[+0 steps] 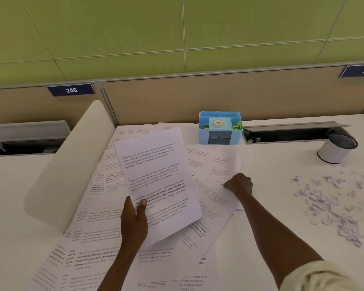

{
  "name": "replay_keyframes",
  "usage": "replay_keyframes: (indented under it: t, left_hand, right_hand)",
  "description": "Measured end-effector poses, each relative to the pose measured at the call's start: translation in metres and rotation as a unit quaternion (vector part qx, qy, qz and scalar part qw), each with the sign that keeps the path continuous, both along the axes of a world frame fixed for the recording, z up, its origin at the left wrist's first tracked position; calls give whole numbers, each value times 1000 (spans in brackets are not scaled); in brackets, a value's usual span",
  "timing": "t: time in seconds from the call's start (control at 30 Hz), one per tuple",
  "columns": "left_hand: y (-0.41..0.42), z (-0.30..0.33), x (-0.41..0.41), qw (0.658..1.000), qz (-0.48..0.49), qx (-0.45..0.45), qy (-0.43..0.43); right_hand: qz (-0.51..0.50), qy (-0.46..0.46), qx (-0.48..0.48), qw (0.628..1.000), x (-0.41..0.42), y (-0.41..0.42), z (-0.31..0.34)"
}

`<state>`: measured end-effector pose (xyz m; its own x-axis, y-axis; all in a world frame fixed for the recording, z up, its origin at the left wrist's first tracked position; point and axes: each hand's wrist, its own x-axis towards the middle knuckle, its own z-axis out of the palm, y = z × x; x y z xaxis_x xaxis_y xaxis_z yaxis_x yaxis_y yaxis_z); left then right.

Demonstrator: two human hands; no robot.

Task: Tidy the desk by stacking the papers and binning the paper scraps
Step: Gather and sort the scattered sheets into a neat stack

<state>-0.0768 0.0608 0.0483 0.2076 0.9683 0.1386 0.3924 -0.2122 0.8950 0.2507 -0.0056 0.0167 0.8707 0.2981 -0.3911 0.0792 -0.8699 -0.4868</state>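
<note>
My left hand [133, 219] grips a printed sheet [156, 177] by its lower left edge and holds it lifted above the desk, thumb on top. Several more printed papers [105, 244] lie spread over the white desk, overlapping each other. My right hand [239, 183] is curled, knuckles up, and pinches one of the flat papers [219, 164] near its right side. A scatter of small torn paper scraps [334, 198] covers the desk at the right. A small white bin with a black mesh rim [336, 150] lies tipped at the far right.
A light blue desk organiser [220, 128] with a tape roll stands at the back centre. A white curved divider [72, 164] rises at the left. Open cable trays [288, 133] run along the back, under beige partitions numbered 246 and 247.
</note>
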Motion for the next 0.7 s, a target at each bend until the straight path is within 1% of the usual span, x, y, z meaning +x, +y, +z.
replay_keyframes:
  t: [0.13,0.23,0.47,0.7]
  left_hand:
    - [2,2,2,1000,0,5,4]
    - [2,2,3,1000,-1,6,5]
    - [-1,5,7,1000,-8,8,4]
    - [-2,11,5,1000,-14,22,-5]
  right_hand:
    - [-46,-1,100,994,8,-6,-3]
    - [-51,-21,157,986,7,-13,-4]
    - [-22,-151,193,969,-3,-28,4]
    - [-27,-237,232,943,-3,-38,53]
